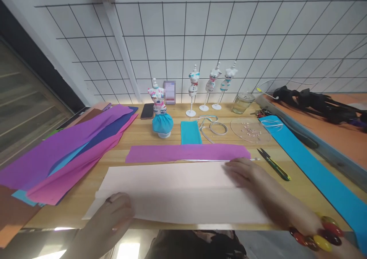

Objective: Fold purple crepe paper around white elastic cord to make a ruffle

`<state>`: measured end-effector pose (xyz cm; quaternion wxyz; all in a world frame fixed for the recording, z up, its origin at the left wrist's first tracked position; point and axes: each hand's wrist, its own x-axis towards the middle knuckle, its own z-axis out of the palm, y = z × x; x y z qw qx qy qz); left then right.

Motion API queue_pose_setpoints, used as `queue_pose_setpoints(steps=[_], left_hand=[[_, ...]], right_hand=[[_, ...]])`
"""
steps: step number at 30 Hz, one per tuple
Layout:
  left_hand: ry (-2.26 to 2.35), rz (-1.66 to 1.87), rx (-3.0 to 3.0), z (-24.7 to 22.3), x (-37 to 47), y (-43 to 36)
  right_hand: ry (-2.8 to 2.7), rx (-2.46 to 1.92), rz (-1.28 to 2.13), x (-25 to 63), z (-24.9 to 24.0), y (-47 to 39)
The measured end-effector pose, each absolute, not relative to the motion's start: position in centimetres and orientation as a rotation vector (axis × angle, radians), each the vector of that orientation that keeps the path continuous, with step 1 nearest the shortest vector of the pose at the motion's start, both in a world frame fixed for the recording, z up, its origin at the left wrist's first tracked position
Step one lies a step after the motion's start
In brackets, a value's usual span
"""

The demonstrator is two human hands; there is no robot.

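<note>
A wide pale pink sheet (186, 194) with a crease along its length lies at the front of the wooden table. On its left end rests my left hand (114, 213), fingers curled together; what they hold, if anything, is hidden. My right hand (243, 171) lies on the sheet's upper right part with its fingers stretched out flat. Just behind the sheet runs a purple strip (186, 152), with a thin white strip along its front edge. Dark-bladed snips with yellow-green handles (275, 165) lie to the right of my right hand.
Colored fabrics (71, 144) are piled at left. A small dress form in a blue skirt (162, 123), a turquoise piece (190, 133), ribbon rolls (218, 128) and a glass jar (242, 103) stand or lie behind. A long blue strip (304, 156) runs down the right.
</note>
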<state>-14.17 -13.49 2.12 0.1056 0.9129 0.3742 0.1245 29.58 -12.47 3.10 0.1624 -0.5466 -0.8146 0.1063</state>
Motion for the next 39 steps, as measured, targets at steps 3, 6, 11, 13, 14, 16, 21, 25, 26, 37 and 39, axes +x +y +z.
queue_pose_setpoints(steps=[3, 6, 11, 13, 14, 16, 21, 25, 26, 37, 39], left_hand=[[1.123, 0.384, 2.683, 1.8, -14.5, -13.8], [1.141, 0.400, 2.688, 1.2, -14.8, -13.9], [1.159, 0.401, 2.647, 0.8, -14.8, -14.0], [1.166, 0.390, 2.620, 0.8, -14.8, -14.1], [1.167, 0.391, 2.609, 0.9, -14.7, -14.1], [1.165, 0.401, 2.589, 0.9, -14.7, -14.2], [1.210, 0.428, 2.509, 0.8, -14.5, -14.3], [1.216, 0.440, 2.519, 0.7, -14.3, -13.9], [1.206, 0.434, 2.529, 0.7, -14.3, -13.8], [1.267, 0.474, 2.484, 1.6, -12.9, -11.8], [1.264, 0.512, 2.495, 1.4, -12.8, -11.3]], right_hand=[[-2.410, -1.483, 0.276, 29.3, 2.0, -10.9], [-2.434, -1.461, 0.265, 29.7, 0.4, -10.1], [-2.417, -1.460, 0.179, 30.5, -1.6, -9.4], [-2.425, -1.471, 0.162, 30.4, -1.5, -9.2], [-2.427, -1.483, 0.149, 30.2, -1.3, -9.3], [-2.411, -1.517, 0.100, 29.6, -0.5, -9.8], [-2.422, -1.483, 0.013, 26.8, 1.6, -14.2], [-2.554, -1.239, -0.109, 24.7, 1.6, -18.1], [-2.573, -1.196, -0.148, 24.4, 1.3, -18.7], [-2.585, -1.397, -0.082, 24.9, -0.3, -17.3], [-2.580, -1.392, -0.057, 24.9, -0.4, -16.9]])
